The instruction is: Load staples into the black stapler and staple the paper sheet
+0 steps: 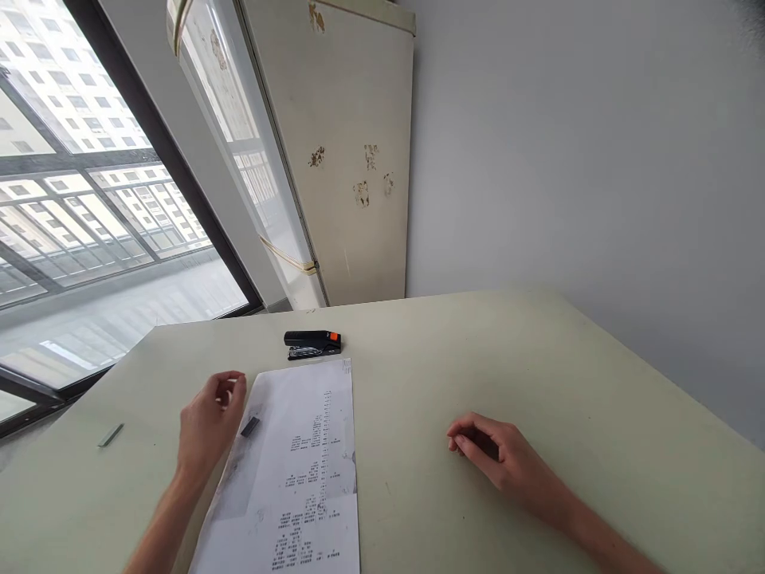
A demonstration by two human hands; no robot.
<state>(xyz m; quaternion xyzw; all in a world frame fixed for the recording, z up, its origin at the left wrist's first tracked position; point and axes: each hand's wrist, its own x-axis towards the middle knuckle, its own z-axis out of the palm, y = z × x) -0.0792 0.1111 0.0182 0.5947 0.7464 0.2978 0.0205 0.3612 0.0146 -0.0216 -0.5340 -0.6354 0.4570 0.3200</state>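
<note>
My left hand (210,418) rests at the left edge of a printed sheet of paper (304,470), its fingers loosely curled with nothing visible in them. Close to that hand, a small dark rectangular piece (250,426) lies on the sheet. A black stapler (313,344) with an orange patch lies just beyond the sheet's far edge. Off to the right, my right hand (490,450) is on the table, fingers curled in and thumb against them, apart from every object. At far left lies a thin, greyish-green strip (111,435), its kind unclear.
The pale green table (418,383) carries all of this. Behind it stands a worn, cream-coloured refrigerator (358,239) beside a grey wall (567,159). A dark-framed window (119,199) is on the left.
</note>
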